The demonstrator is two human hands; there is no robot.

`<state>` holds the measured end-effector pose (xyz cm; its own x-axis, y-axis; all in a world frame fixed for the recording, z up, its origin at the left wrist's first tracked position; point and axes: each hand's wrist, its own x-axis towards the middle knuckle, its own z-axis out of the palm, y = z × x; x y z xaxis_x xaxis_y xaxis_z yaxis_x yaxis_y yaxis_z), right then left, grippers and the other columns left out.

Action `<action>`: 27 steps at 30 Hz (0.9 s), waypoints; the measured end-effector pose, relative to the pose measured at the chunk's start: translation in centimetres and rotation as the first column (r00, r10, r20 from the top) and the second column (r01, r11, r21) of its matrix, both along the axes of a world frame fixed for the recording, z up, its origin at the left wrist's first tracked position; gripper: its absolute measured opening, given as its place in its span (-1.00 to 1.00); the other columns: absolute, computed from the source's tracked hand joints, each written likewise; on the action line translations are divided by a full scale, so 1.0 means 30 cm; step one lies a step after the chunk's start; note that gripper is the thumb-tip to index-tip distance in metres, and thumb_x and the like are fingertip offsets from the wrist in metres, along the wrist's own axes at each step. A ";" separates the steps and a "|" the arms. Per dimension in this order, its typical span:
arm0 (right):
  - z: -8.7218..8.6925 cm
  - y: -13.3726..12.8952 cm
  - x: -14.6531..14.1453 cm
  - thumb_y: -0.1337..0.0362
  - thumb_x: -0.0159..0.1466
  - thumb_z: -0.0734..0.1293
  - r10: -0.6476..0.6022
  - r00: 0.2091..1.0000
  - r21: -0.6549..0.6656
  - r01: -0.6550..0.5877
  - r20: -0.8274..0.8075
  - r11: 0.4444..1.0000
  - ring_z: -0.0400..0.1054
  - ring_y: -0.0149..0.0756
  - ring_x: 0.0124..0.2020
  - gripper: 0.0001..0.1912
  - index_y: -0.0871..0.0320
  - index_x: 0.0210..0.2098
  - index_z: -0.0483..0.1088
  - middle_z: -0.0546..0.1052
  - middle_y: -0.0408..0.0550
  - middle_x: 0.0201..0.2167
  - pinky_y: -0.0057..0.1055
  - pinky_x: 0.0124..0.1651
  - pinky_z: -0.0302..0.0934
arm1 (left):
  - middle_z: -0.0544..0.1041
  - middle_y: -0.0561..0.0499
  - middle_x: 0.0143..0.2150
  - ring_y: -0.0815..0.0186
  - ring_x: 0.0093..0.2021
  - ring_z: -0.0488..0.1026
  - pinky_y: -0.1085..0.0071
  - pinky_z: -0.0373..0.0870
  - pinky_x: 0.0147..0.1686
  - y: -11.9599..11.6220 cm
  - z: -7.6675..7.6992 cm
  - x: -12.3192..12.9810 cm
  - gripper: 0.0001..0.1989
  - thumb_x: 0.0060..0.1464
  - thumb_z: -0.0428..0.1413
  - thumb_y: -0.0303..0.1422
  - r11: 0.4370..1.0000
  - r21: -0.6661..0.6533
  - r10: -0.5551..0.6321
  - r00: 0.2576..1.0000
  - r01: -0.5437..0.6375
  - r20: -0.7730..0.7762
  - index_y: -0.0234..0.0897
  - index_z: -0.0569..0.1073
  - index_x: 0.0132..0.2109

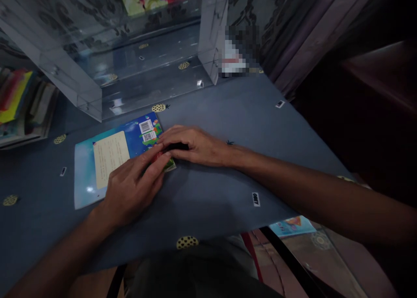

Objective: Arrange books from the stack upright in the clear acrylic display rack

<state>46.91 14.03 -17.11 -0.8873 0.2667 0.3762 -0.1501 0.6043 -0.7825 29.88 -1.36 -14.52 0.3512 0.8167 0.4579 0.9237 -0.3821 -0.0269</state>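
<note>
A thin paperback book [133,135] lies on the table, its blue cover up, with a cream text panel, a barcode and a QR code. My left hand [135,185] rests across its lower right part, fingers stretched out and fairly flat. At the book's right edge, my right hand [192,146] has its fingers bent over the cover and its thumb close to the edge, with a dark gap between thumb and fingers. The fingertips of both hands meet there. Part of the cover's right side is hidden beneath them.
A clear acrylic stand [208,41] rises behind the book. Stacked books [22,102] sit at the far left. The blue patterned tablecloth [221,193] covers the table, whose edge runs along the right. Below it, another blue book [293,226] lies on a lower surface.
</note>
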 end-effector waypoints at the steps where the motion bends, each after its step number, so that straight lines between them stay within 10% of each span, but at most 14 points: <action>1: 0.000 0.000 0.000 0.36 0.36 0.30 -0.002 1.000 0.002 0.002 0.003 1.000 0.40 -0.20 0.06 -0.82 0.13 -0.08 0.51 0.59 -0.03 -0.07 -0.17 0.15 0.28 | 0.58 -0.10 0.13 0.16 -0.05 0.62 0.26 0.63 -0.15 -0.001 0.001 -0.001 -0.57 0.22 0.14 -0.48 1.000 -0.007 0.001 1.000 -0.001 -0.001 -0.13 0.38 0.21; 15: -0.003 0.005 0.001 0.47 0.26 0.33 0.021 0.999 0.037 -0.020 -0.042 0.999 0.40 -0.21 0.10 -0.74 0.15 -0.08 0.52 0.59 -0.01 -0.03 -0.17 0.19 0.27 | 0.63 -0.07 0.03 0.18 -0.07 0.64 0.33 0.62 -0.28 0.000 -0.005 -0.020 -0.58 0.33 0.03 -0.39 0.996 -0.058 0.076 0.993 -0.071 0.095 -0.12 0.26 0.28; 27: -0.019 -0.004 -0.011 0.25 0.39 0.34 -0.009 0.994 0.114 0.021 -0.104 0.993 0.45 -0.23 0.02 -0.83 0.13 -0.11 0.56 0.63 -0.04 -0.11 -0.17 0.14 0.31 | 0.48 0.00 -0.42 0.24 -0.37 0.46 0.36 0.29 -0.43 0.026 0.026 -0.001 -0.75 0.34 0.01 -0.32 0.983 -0.022 0.175 0.973 -0.180 -0.149 -0.24 0.44 -0.33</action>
<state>46.59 13.91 -17.69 -0.8382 0.2296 0.4946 -0.2170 0.6917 -0.6888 29.85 -0.58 -13.73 0.2602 0.8867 0.3822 0.9640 -0.2159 -0.1553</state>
